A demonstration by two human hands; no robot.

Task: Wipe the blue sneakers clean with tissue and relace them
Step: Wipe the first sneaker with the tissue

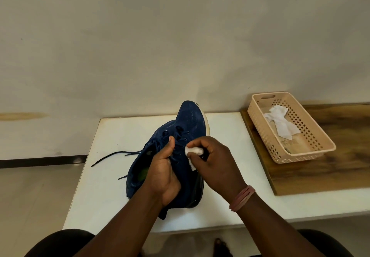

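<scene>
head view: two blue sneakers point(186, 136) sit on a white table point(112, 176), pretty much stacked against each other. the near one lies by the person's left side with its opening facing up, the other is tipped up on its side just behind it, toe pointing away toward the wall, white sole edge showing on the right. the left hand point(163, 173) grips the sneaker by the lace area, thumb up over the eyelets and fingers curled around the upper. the right hand point(215, 161) is clenched around a wad of white tissue point(193, 153) and presses it against the side of the shoe just beside the eyelets. a pink band point(242, 197) sits on the right wrist. dark laces point(112, 156) trail loose off to the left across the table, ends lying flat.

off to the right there's a beige plastic basket point(312, 142) on a wooden board point(328, 168), with a crumpled used tissue point(281, 121) inside it, well apart from the shoes. plain wall behind everything, and the person's dark-clothed knees show at the bottom edge.
</scene>
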